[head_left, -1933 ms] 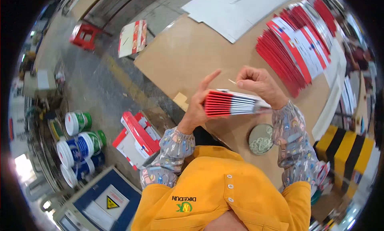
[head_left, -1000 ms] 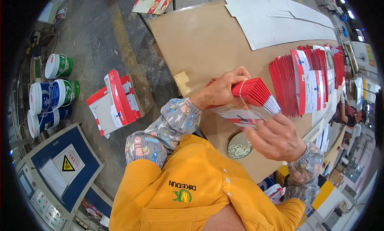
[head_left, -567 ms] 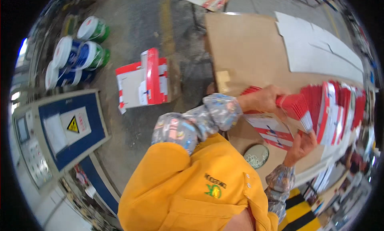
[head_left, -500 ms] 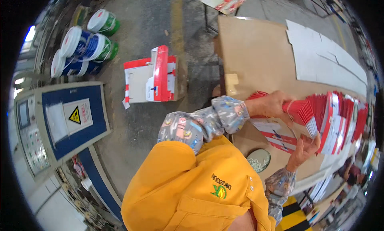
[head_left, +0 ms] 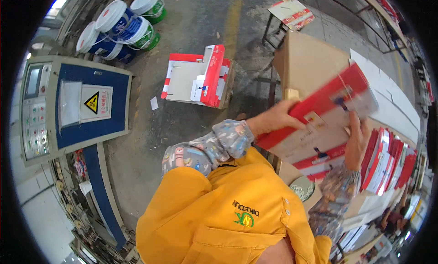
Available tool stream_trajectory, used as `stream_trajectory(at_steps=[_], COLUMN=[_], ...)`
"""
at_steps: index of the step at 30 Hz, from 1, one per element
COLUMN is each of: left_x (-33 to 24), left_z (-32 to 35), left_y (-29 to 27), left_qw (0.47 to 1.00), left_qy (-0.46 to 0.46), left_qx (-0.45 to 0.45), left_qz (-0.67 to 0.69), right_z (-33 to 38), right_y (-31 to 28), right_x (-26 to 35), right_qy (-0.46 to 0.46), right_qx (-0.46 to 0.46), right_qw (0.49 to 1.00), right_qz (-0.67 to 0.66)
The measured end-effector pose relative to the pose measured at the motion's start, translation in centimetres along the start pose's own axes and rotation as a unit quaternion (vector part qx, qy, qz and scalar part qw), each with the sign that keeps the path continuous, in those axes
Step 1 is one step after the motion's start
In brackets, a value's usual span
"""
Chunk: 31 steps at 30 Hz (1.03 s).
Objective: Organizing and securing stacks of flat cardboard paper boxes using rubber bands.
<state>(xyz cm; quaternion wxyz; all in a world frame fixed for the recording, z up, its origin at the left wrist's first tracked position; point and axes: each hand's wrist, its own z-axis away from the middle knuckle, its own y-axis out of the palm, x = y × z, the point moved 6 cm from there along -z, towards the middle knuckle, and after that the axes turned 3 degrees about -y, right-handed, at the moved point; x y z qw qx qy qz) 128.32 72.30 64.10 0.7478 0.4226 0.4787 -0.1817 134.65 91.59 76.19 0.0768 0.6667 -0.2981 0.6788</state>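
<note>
A flat red-and-white printed carton (head_left: 315, 120), or a thin bundle of them, is tilted up between my hands, blurred by motion. My left hand (head_left: 279, 120) grips its left end, with the thumb over the face. My right hand (head_left: 357, 143) is at its right side, fingers up against the printed face. More red-and-white printed card (head_left: 326, 161) shows below it; I cannot tell whether it belongs to the same bundle. To the right of my right hand, a row of folded red-and-white cartons (head_left: 388, 161) leans together on the worktable.
Brown cardboard (head_left: 310, 58) covers the table, with white card sheets (head_left: 397, 95) along its far side. A carton stack (head_left: 194, 79) stands on the floor to the left. Farther left are several paint buckets (head_left: 123, 26) and a blue control cabinet (head_left: 93, 106). A small stool (head_left: 292, 15) stands beyond.
The red folded cartons gripped edge-up near the row have been drawn left toward me and turned, so a broad printed face shows. My view has shifted too.
</note>
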Motion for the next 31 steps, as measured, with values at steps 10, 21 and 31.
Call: stream_trajectory(at_steps=[10, 21, 31], left_x=[0.4, -9.3, -19.2], left_z=[8.2, 16.1, 20.0], left_y=[-15.9, -28.0, -30.9], left_qw=[0.955, 0.944, 0.620], left_qy=[-0.019, 0.089, 0.296], left_qx=[-0.123, -0.267, -0.425], left_qz=[0.270, 0.175, -0.590], right_z=[3.2, -0.6, 0.7], right_y=[4.6, 23.1, 42.4], right_x=[-9.0, -3.9, 6.9], right_qy=[0.099, -0.031, 0.118], right_qx=[0.006, 0.010, 0.170], right_qw=[0.993, 0.993, 0.935], right_qz=[0.071, 0.117, -0.289])
